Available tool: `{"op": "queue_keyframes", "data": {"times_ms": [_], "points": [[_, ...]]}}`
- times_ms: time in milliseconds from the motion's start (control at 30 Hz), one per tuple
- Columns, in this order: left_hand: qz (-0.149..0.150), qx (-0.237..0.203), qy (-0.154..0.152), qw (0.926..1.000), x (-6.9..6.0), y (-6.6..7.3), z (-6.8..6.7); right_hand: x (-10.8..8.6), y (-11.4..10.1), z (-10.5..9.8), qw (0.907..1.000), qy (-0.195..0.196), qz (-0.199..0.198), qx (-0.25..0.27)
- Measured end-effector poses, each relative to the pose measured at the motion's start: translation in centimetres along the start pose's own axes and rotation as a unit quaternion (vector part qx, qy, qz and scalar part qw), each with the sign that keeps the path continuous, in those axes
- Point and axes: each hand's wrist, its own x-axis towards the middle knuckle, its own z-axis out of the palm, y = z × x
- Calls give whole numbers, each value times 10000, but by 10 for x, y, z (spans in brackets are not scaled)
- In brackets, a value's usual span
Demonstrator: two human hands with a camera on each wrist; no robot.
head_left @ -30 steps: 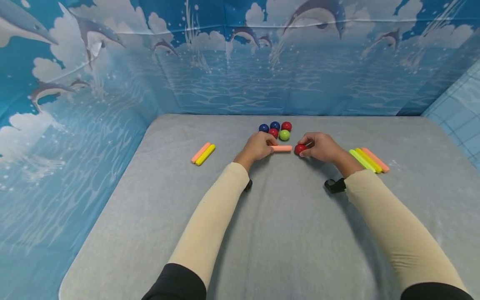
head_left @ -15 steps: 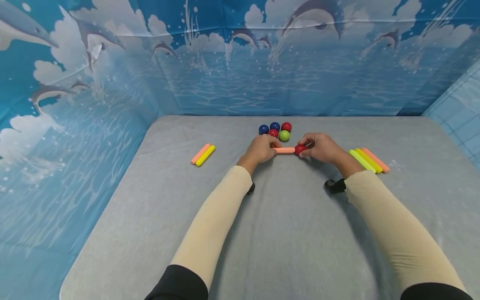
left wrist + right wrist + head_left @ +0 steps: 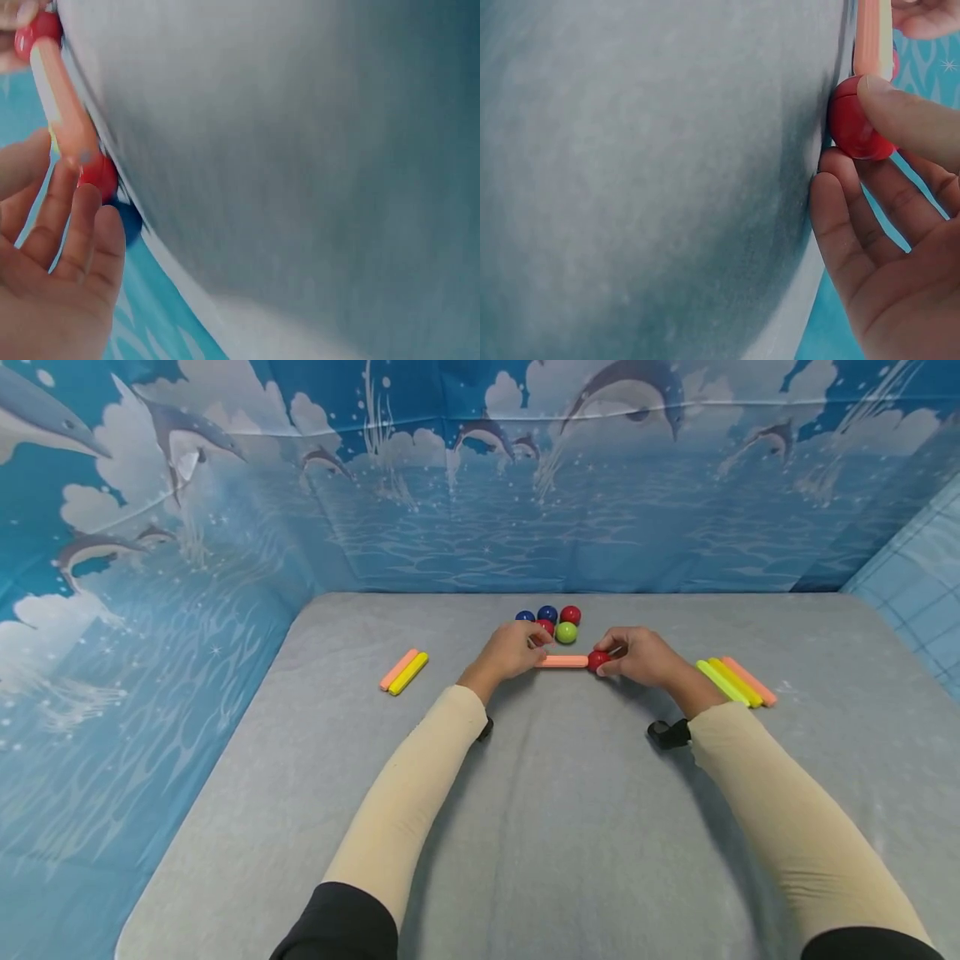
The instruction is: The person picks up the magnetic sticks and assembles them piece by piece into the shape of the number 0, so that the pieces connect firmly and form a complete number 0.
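Observation:
An orange stick (image 3: pixel 564 662) lies on the grey table with its right end against a red ball (image 3: pixel 597 661). My right hand (image 3: pixel 647 657) pinches that ball between thumb and fingers; the right wrist view shows the thumb over the red ball (image 3: pixel 853 124). At the stick's left end is my left hand (image 3: pixel 510 652), its fingers loosely bent. In the left wrist view the thumb and fingers of the left hand (image 3: pixel 60 262) stand apart beside the end of the orange stick (image 3: pixel 66 105); whether they still touch it I cannot tell.
Behind the stick sit a green ball (image 3: pixel 566 632), a red ball (image 3: pixel 570 615), a blue ball (image 3: pixel 547 614) and others. An orange and a yellow stick (image 3: pixel 408 674) lie left; green, yellow and orange sticks (image 3: pixel 738 682) lie right. A dolphin-print curtain (image 3: pixel 480 527) hangs behind.
The orange stick moved right until it met the red ball. My left hand then loosened its fingers and shifted back left. My right hand kept its hold on the ball.

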Motion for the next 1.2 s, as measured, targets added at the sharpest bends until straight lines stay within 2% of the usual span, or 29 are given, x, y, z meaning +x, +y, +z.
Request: {"op": "queue_keyframes", "data": {"times_ms": [200, 267, 333, 433, 533, 600, 667, 833, 900, 967, 1100, 1200], "points": [[-303, 306, 505, 9978, 7, -23, -17, 3, 1, 2, 10000, -27, 13, 8], [-382, 384, 558, 9970, 10, -26, -20, 2, 1, -1, 10000, 14, 7, -8], [-480, 529, 472, 9963, 13, -28, -22, 2, 2, -2, 10000, 10, -43, -14], [-548, 679, 111, 9961, 18, -29, -24, 2, 1, -3, 10000, -39, -22, -3], [-440, 815, -168, 9956, 23, -28, -24, 1, 1, -2, 10000, -39, 17, 3], [-341, 891, -215, 9952, 25, -27, -23, 2, 2, -2, 10000, -22, 20, 7], [-302, 975, -93, 9947, 26, -27, -22, 3, 2, 0, 10000, -16, 7, 26], [-437, 912, 606, 9930, 24, -32, -16, 5, 3, 2, 10000, -20, 13, 26], [-458, 896, 756, 9921, 23, -33, -16, 5, 3, 2, 10000, -14, 31, 12], [-408, 911, 694, 9926, 23, -33, -16, 6, 3, 2, 10000, 0, 66, -1], [-378, 877, 316, 9949, 24, -30, -17, 6, 2, 1, 10000, 0, 78, -10], [-522, 803, 309, 9949, 25, -29, -17, 7, 3, 0, 10000, -7, 62, -13]]}}
